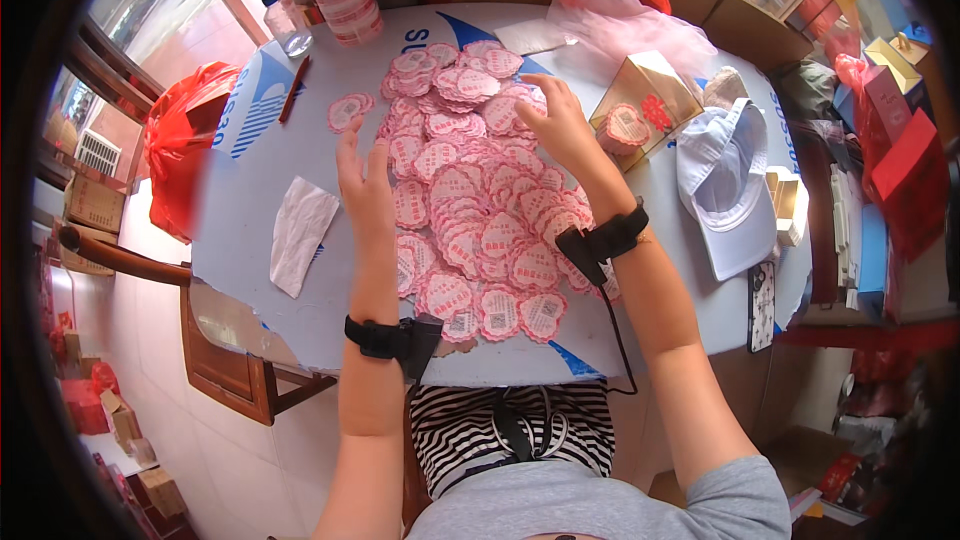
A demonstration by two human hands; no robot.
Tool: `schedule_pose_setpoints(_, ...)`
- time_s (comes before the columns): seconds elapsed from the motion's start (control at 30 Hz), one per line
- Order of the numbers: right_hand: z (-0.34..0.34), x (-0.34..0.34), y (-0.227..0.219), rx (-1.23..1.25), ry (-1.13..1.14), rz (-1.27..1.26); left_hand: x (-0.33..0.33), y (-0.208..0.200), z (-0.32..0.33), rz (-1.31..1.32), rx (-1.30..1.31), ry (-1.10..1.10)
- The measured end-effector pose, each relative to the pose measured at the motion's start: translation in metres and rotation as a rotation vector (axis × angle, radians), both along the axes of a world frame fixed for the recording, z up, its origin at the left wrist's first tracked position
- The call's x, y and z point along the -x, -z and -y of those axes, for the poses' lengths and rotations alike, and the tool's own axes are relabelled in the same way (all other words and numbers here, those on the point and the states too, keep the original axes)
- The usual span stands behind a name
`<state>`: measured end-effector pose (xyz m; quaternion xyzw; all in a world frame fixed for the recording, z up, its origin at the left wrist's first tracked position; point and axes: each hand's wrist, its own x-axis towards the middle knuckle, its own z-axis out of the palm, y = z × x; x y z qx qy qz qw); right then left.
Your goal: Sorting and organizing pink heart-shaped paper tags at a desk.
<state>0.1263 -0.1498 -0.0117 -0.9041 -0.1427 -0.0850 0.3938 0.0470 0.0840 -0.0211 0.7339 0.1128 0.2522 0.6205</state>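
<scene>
A wide heap of pink-and-white scalloped paper tags (480, 200) covers the middle of the table, many overlapping, some with printed square codes. My left hand (366, 185) is at the heap's left edge, its fingers apart and holding nothing that I can see. Just beyond its fingertips lies a small separate group of tags (350, 111). At the far right side of the heap is my right hand (562, 125), thumb and fingers spread, the tips close to the tags there. Whether those fingertips touch the tags I cannot tell. Each wrist wears a black strap with a small device.
Right of the heap are a gold box (655, 90) with tags against it, a white cap (722, 180) and a phone (761, 305). A white tissue (302, 235) and a brown pen (294, 90) lie left. Behind stand a patterned bin (347, 5) and a bottle (287, 25).
</scene>
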Motion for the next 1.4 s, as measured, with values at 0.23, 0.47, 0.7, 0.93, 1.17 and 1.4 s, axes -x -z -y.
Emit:
schedule_pose_setpoints(0.23, 0.007, -0.008, 0.026, 0.306, 0.163, -0.078, -0.009, 0.017, -0.016, -0.244, -0.082, -0.011)
schedule_pose_setpoints(0.47, -0.001, 0.005, 0.009, -0.012, -0.406, -0.386, 0.000, 0.010, 0.010, -0.199, -0.316, 0.426)
schedule_pose_setpoints(0.7, 0.013, 0.044, -0.048, -0.091, -0.417, -0.476, 0.007, -0.003, 0.024, -0.137, 0.153, 0.261)
schedule_pose_setpoints(0.93, 0.096, 0.152, -0.084, 0.281, -0.278, -0.261, 0.051, -0.073, 0.017, -0.144, -0.281, 0.577)
schedule_pose_setpoints(1.17, 0.121, 0.223, -0.034, 0.584, -0.168, -0.335, 0.144, -0.069, 0.024, -0.247, -1.067, 0.798)
schedule_pose_setpoints(1.4, 0.089, 0.211, -0.025, 0.559, -0.339, -0.193, 0.154, -0.039, 0.018, -0.290, -1.032, 0.687)
